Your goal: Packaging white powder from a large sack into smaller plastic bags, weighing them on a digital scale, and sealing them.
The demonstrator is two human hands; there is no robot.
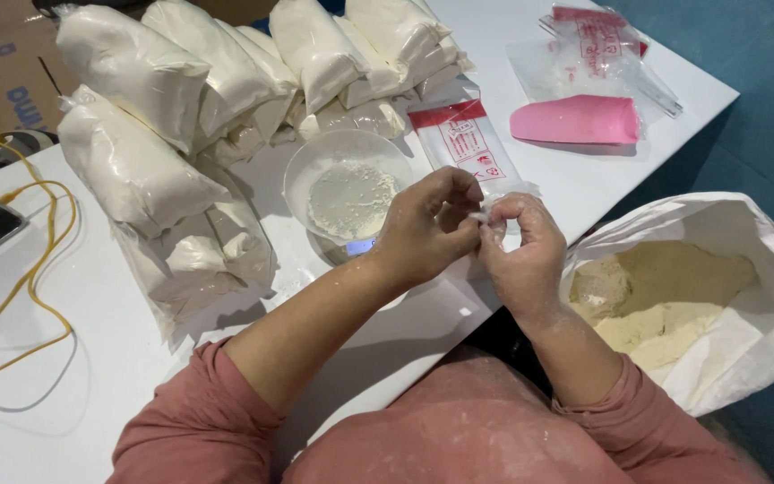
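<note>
the mouth of a clear plastic bag (pixel 477 152) is pinched by both hands, left (pixel 427 229) and right (pixel 521 246), at the tabletop (pixel 91 358) edge beside the open flour sack (pixel 718 296).

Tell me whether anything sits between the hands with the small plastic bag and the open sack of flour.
Nothing visible does. The left hand and right hand pinch the small plastic bag just left of the open sack, only bare table edge between.

Both forearms bare, pink sleeves pushed to the elbows. Left hand (pixel 427 224) and right hand (pixel 521 246) meet in front of the torso, fingers curled, fingertips pinched together and touching. Skin dusted with pale powder.
</note>
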